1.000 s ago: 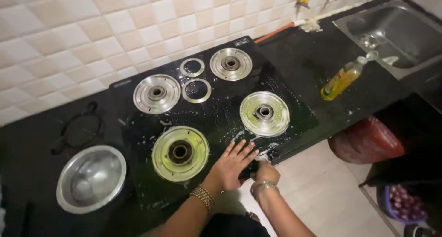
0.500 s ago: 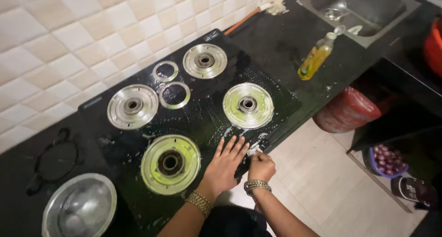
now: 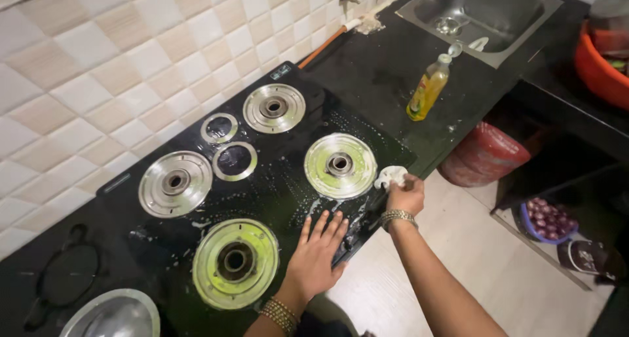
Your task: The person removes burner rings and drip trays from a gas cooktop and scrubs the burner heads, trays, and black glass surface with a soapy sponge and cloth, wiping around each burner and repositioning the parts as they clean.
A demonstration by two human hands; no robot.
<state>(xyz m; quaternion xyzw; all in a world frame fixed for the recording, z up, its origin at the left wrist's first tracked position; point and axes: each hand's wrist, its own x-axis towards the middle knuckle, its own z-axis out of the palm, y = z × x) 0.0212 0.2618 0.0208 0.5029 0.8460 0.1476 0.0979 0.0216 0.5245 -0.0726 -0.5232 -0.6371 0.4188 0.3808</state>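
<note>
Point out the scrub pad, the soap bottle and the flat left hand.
scrub pad (image 3: 391, 175), head view, on its white foamy top.
soap bottle (image 3: 426, 90), head view, mid-body, yellow part.
left hand (image 3: 316, 257), head view, back of hand.

Black glass stove (image 3: 275, 180), wet and soapy, four steel burner plates, on a dark tabletop (image 3: 386, 75). Left hand (image 3: 318, 258) flat on the stove's front edge. Right hand (image 3: 406, 196) at its front right corner, closed on a white scrub pad (image 3: 390, 176). Yellow soap bottle (image 3: 427, 88) stands beyond the stove's right side.
</note>
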